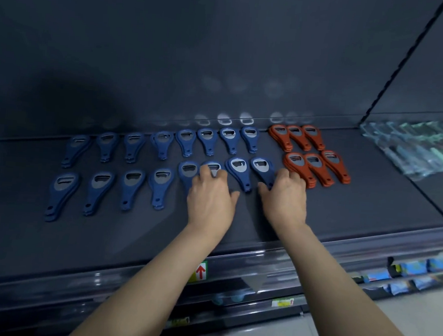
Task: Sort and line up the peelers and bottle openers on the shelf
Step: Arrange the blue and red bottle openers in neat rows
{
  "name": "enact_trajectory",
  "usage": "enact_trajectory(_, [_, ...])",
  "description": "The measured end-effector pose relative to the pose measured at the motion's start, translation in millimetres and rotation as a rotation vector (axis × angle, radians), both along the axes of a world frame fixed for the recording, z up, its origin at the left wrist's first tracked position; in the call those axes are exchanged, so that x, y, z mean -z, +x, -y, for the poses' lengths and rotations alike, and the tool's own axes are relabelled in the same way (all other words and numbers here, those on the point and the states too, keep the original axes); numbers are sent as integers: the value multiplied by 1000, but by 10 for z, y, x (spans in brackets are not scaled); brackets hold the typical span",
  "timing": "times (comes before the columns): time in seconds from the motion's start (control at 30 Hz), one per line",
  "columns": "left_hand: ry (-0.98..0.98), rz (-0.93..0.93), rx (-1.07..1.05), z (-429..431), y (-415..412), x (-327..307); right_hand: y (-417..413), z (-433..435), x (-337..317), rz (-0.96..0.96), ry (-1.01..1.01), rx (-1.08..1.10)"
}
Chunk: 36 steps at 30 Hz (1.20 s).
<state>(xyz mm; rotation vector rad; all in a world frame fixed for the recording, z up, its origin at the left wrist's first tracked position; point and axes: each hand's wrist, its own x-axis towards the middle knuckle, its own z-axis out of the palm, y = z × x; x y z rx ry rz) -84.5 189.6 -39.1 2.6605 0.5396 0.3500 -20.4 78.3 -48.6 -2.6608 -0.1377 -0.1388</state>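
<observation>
Blue bottle openers lie in two rows on the dark shelf (pixel 103 238), a back row (pixel 161 143) and a front row (pixel 131 192). Small stacks of red bottle openers (pixel 318 167) sit in two rows at the right. My left hand (pixel 211 199) lies over a blue opener (pixel 213 166) in the front row, fingertips on its head. My right hand (pixel 285 196) covers the handle of the rightmost blue opener (pixel 261 168), fingers curled at it. Whether either hand grips its opener I cannot tell. No peelers are recognisable.
Clear-packed greenish items (pixel 415 146) lie blurred on the neighbouring shelf at the right, behind a black divider bar (pixel 398 67). The shelf's front rail (pixel 247 262) carries price labels. Lower shelves hold blue packets (pixel 413 273).
</observation>
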Motion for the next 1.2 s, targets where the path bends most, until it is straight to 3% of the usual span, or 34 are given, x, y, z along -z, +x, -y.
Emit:
enact_trajectory(0.1, [-9, -23, -20, 6, -7, 51, 7, -3, 37, 9, 7, -13])
enact_trajectory(0.2, [105, 41, -17, 39, 0, 35, 38, 7, 40, 10, 19, -25])
enact_trajectory(0.3, [170, 65, 214, 105, 111, 13, 74, 33, 32, 2, 19, -38])
enact_trajectory(0.4, [128, -45, 387, 132, 230, 23, 109, 63, 21, -7, 19, -53])
enact_trajectory(0.73, [105, -44, 380, 88, 263, 165, 68, 112, 54, -1, 30, -33])
enact_trajectory(0.97, [130, -115, 539, 19, 315, 78, 79, 103, 39, -8, 7, -13])
enact_trajectory(1.2, [156, -125, 562, 15, 271, 66, 47, 85, 65, 8, 21, -36])
